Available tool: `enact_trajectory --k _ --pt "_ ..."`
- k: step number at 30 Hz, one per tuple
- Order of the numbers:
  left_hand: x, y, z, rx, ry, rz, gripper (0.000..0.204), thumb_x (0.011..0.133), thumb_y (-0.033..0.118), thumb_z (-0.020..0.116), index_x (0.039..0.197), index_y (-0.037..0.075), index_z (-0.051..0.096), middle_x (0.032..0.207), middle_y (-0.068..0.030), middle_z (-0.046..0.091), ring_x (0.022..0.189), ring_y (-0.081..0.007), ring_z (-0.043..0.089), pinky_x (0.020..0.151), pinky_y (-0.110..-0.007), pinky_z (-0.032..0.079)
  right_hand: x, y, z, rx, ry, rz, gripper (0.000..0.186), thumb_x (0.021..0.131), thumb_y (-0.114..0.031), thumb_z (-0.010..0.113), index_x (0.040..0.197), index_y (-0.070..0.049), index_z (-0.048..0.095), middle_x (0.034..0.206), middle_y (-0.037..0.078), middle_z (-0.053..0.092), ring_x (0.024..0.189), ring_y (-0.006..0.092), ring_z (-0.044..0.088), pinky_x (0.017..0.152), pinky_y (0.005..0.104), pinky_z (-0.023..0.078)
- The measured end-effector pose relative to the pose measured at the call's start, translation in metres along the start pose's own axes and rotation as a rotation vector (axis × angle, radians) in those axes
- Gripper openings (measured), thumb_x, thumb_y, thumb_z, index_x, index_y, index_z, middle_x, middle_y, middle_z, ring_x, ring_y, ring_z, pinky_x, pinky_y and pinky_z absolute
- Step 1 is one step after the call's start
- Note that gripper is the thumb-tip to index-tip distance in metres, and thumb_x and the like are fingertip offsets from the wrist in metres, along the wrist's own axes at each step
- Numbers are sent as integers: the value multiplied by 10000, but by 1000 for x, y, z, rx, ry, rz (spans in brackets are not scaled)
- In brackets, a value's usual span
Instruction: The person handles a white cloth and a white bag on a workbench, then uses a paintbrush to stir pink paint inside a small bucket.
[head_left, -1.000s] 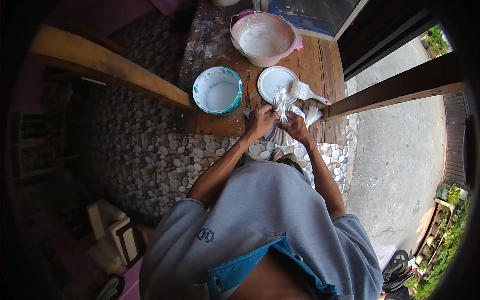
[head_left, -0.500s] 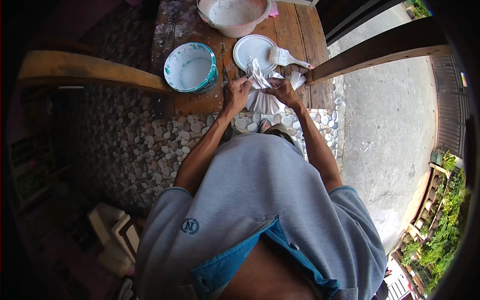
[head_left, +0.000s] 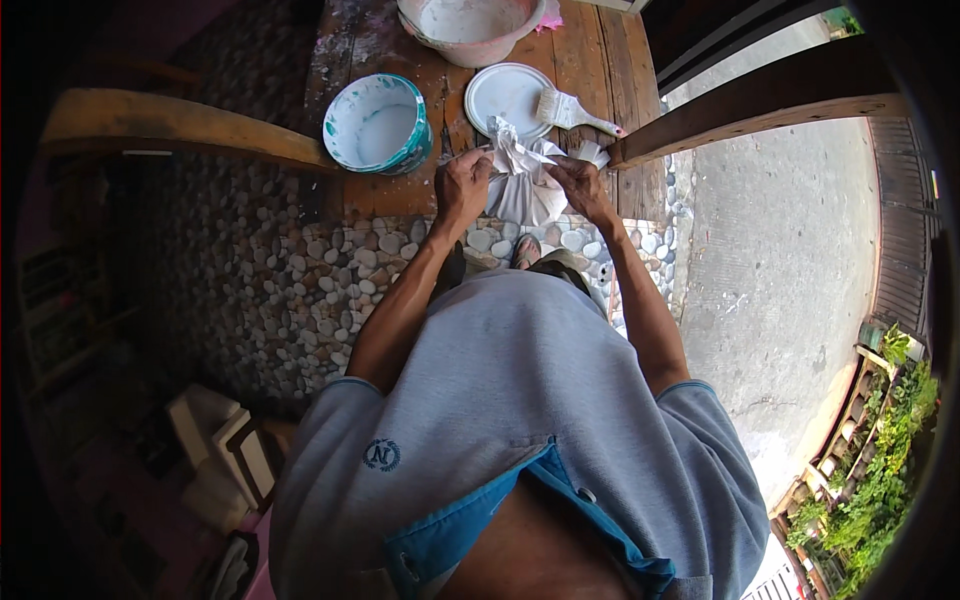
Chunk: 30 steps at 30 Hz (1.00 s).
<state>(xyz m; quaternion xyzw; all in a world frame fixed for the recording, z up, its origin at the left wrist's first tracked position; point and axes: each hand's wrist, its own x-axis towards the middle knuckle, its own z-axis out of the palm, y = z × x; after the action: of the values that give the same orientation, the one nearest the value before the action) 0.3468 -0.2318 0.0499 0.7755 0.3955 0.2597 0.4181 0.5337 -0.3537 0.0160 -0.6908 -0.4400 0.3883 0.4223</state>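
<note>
While a white bundle (head_left: 528, 199) sits on the wooden table (head_left: 625, 75), on the wearer's side of the round white lid (head_left: 505, 95), the left hand (head_left: 463, 188) and right hand (head_left: 582, 187) flank it, apart from each other, fingers pinched on pale strips at its gathered neck (handles or a separate tie, I cannot tell). Gripping from opposite sides probably holds the neck snug. The paintbrush (head_left: 575, 112) rests its bristles on the lid's right rim, likely sparing the wood. Left of the lid stands a teal-rimmed bucket (head_left: 412, 150); beyond it, a pinkish basin (head_left: 475, 52).
</note>
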Motion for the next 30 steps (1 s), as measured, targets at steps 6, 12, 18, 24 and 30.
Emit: enact_trajectory --k 6,12,18,24,30 --pt "-4 -11 23 -20 10 -77 219 906 187 563 976 -20 575 845 -179 643 748 -244 638 662 -340 473 -4 -17 4 55 114 -52 286 872 -210 612 1020 32 645 812 105 649 758 137 573 704 301 462" --pt "-21 -4 27 69 17 9 282 936 238 507 846 -29 529 809 -235 611 705 -364 631 612 -410 467 7 -7 5 -39 58 -225 280 841 -204 641 968 45 647 876 219 655 773 325 650 703 364 488" --pt "-51 10 13 9 133 -96 253 930 213 495 842 -19 545 775 -248 578 711 -427 572 601 -465 417 -21 -27 23 -34 245 -366 195 810 -131 610 883 49 630 810 206 618 744 394 598 658 404 474" --pt "-88 -1 -41 -112 191 -121 228 922 199 476 854 -10 536 740 -241 565 715 -426 564 609 -470 417 -48 -89 55 -96 178 -355 157 819 -117 595 867 28 627 781 194 594 716 391 577 640 407 446" --pt "-150 -26 -116 -119 253 -134 283 925 259 501 828 -4 532 718 -201 541 655 -366 537 591 -420 410 -77 -135 126 -40 36 -331 146 822 -76 571 894 32 637 746 175 571 679 311 568 621 360 434"
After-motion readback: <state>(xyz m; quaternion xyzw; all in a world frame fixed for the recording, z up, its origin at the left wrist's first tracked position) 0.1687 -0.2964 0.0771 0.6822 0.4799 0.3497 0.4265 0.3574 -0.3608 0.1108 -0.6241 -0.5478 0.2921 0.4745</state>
